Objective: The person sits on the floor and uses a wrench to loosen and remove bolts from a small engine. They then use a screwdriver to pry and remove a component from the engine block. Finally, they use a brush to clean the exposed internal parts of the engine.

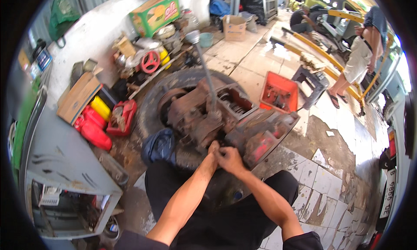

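A rusty vehicle gearbox point(191, 113) with a long shift lever point(206, 71) lies on a big black tyre point(150, 91) in front of me. Gears point(232, 103) show through an opening in its top. My left hand point(213, 151) and my right hand point(230, 159) meet at the gearbox's near side, low against the casing. The fingers of both are closed, and whatever they grip is hidden or too small to make out. A dark blue cloth or cap point(159, 146) sits on the tyre left of my hands.
An orange-red bin point(279, 92) of small metal parts stands at the right, beside a dark plastic stool point(310, 87). Red and yellow bottles point(93, 128) and a grey metal cabinet point(69, 176) are on the left. Two people point(362, 50) are farther back near yellow bars point(312, 45).
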`<state>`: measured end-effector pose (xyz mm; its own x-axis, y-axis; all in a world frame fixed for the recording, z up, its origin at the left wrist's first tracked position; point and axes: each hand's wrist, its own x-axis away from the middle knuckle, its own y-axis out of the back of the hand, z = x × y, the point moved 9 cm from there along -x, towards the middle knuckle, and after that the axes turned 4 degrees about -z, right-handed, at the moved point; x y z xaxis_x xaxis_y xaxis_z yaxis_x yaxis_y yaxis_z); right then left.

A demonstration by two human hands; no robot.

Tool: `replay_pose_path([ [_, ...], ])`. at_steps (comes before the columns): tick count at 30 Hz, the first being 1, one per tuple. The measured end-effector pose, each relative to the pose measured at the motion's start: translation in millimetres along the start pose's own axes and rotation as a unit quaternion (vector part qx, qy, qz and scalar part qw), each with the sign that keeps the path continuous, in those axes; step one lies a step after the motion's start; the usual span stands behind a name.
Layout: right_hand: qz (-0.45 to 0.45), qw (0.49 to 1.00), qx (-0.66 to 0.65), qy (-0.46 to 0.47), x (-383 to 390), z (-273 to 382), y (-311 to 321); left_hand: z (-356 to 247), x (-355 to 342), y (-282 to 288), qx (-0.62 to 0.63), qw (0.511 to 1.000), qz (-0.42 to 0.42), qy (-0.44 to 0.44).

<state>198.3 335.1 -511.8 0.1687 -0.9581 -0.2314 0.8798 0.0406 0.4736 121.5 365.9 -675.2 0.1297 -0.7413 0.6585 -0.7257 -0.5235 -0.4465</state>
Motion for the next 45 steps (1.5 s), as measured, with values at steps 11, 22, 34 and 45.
replay_pose_path([
  [11,0.038,0.997,0.004,-0.072,6,13,12,-17,72,22,-0.103,0.992,0.060,0.030],
  [22,0.071,0.991,0.026,-0.107,13,-4,0,-57,49,64,-0.053,0.998,-0.009,0.024],
  [34,0.045,0.993,0.009,-0.106,7,-25,-8,-57,46,53,-0.218,0.975,0.034,0.011],
  [45,0.076,0.972,-0.121,-0.185,30,-2,2,-83,30,42,-0.528,0.809,0.030,-0.256],
])
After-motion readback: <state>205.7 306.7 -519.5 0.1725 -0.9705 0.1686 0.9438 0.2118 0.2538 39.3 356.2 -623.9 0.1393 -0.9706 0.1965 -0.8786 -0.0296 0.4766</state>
